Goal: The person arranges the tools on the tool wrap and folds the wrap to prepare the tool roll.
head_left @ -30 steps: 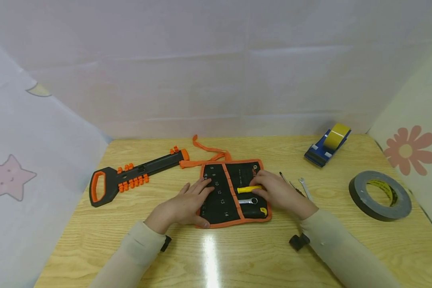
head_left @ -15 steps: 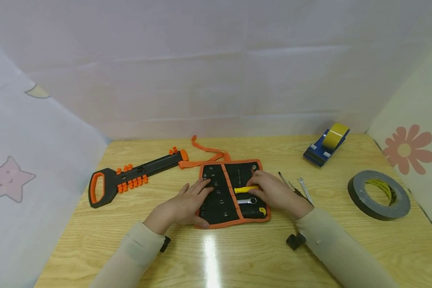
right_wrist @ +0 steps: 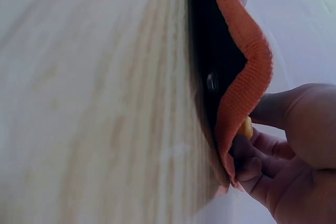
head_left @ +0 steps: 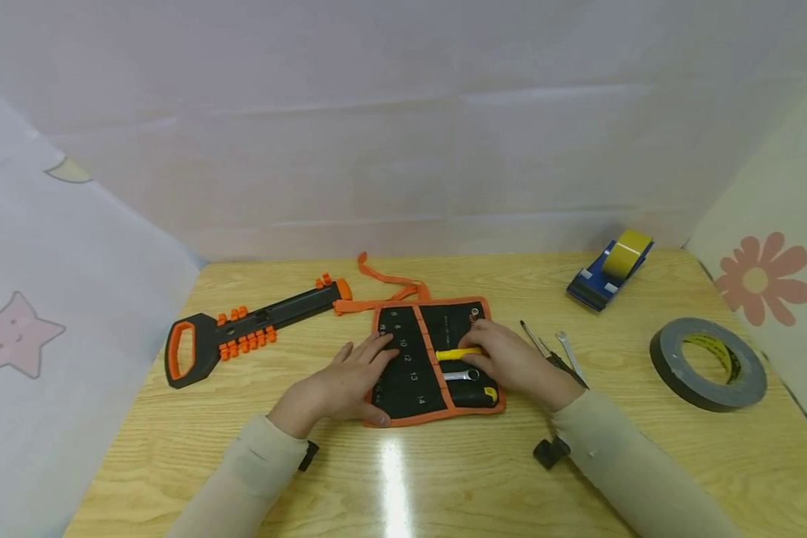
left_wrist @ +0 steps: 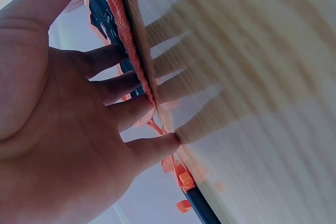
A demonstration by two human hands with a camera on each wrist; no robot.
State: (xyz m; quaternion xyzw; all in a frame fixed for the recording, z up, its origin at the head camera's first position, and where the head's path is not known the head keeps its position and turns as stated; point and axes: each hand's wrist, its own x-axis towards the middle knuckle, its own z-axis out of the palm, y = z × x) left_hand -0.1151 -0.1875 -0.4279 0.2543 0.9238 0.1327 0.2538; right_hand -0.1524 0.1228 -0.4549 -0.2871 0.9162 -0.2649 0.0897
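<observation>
Hands work over a black tool roll (head_left: 417, 359) with orange edging, spread flat mid-table (head_left: 444, 478). Left hand (head_left: 339, 385) lies open, fingers straight, pressing the roll's left half. Right hand (head_left: 514, 362) pinches a yellow-handled tool (head_left: 459, 354) in its grip at the roll's right half; the tool's long axis runs left to right, its free end pointing left toward the middle seam, so the right hand is the nearer. A ring wrench (head_left: 462, 375) sits pocketed just nearer than it.
</observation>
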